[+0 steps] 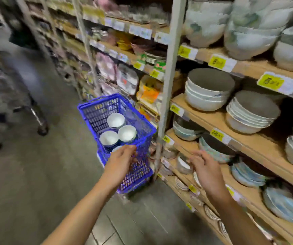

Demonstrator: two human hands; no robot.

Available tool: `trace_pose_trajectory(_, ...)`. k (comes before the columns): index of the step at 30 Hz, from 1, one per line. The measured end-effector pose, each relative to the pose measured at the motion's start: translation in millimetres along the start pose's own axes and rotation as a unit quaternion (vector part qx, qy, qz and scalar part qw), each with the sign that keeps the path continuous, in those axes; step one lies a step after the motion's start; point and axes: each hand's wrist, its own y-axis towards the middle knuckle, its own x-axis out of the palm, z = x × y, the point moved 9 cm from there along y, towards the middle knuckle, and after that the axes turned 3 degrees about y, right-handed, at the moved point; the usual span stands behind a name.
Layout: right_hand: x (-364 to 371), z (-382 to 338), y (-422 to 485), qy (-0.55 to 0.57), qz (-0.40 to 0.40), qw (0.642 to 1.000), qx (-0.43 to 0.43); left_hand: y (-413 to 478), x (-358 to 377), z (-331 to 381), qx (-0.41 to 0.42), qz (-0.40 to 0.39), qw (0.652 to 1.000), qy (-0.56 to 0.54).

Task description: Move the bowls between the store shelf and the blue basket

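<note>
Three white bowls [127,132] sit mouths-up in the blue basket [91,114], whose long axis runs from 5 toward 11 o'clock, beside the store shelf [200,114]. My left hand [122,160] curls over its near rim, grip unclear; my right hand [205,167], at its 3 o'clock, hangs loosely spread, holding nothing

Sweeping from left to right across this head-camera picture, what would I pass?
Blurred shopping trolley → blue basket → grey shelf post → right hand → blue-patterned plates at the far right.
</note>
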Motion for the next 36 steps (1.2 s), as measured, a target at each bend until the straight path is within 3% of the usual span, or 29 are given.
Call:
trace_pose_trajectory(3,74,7,6,0.002,-0.072,0.997,0.032,10,-72,-34,-0.036,0.067,0.997,-0.024)
trace_pose_trajectory(8,163,16,33,0.030,-0.121,0.988,0.086,36,-144,-82,-0.106,0.121,0.986,-0.041)
trace_pose_trajectory(19,298,54,169,0.040,-0.140,0.979,0.140,168,-193,-102,-0.151,0.136,0.978,-0.049)
trace_pose_trajectory(26,344,94,254,-0.001,-0.125,0.973,0.196,285,-181,-87,-0.153,0.076,0.985,-0.007)
trace_pose_trajectory(31,360,136,294,-0.086,-0.103,0.960,0.246,377,-134,-101,-0.166,-0.046,0.983,0.056)
trace_pose_trajectory(36,377,182,319,-0.218,-0.069,0.920,0.317,461,-75,-144,-0.170,-0.175,0.953,0.181)
